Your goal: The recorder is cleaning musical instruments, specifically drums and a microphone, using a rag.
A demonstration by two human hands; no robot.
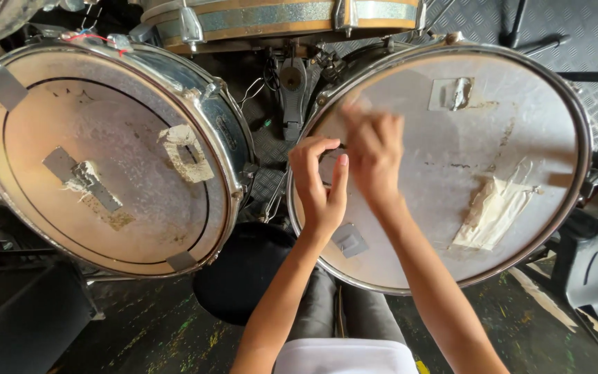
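Fingers [327, 149] of the left hand [320, 187] curl in toward the thumb, pinched around something small and dark at the edge of the right-hand drum [451, 173]; what that small thing is cannot be made out. The right hand [375, 156] lies just above and beside it, blurred by motion, its fingers partly bent and close together, and whether they grip anything cannot be told. Both hands meet over the upper left part of this drum's worn white head, near the chrome rim [576, 111].

That drumhead carries a grey tape patch [349, 239] just below the left wrist, a torn tape square [451, 93] near the top, and a crumpled white tape wad [493, 208] toward the lower right. To the left, well apart from the hands, sits a second drum [105, 159] with its own tape strips and a torn foam-like square. Between the two drums a bass pedal [292, 90] shows, and a gold and blue sparkle drum [278, 17] spans the top. A round black seat [243, 273] lies below the forearms.

As a judgement, the risk lies in the pinch: the piece is small and held only at the fingertips, so a slip could drop it into the dark gap between the drums. The blurred right hand could also knock it loose.
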